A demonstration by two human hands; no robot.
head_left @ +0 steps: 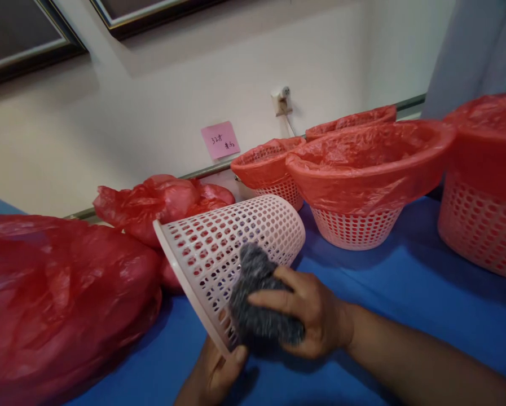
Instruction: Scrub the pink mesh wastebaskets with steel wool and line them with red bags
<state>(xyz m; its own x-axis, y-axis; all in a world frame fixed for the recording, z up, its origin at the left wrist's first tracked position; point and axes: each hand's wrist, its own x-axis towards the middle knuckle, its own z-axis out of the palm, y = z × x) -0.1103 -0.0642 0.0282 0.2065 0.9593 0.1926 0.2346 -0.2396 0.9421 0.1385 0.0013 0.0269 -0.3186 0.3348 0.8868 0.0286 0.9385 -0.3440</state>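
Observation:
A pale pink perforated plastic basket (236, 231) lies tilted on its side over the blue table (405, 282), its rim facing left and toward me. My left hand (216, 375) grips the basket's lower rim from below, thumb on the edge. My right hand (307, 316) is closed on a grey fuzzy cloth (256, 299) and presses it against the basket's outer wall.
Loose red plastic bags lie at the left (62, 287) and behind the basket (159, 200). Several baskets lined with red bags (363, 163) stand at the back right, one at the right edge (485, 180). A pink note (220, 140) and a socket (281, 100) are on the wall.

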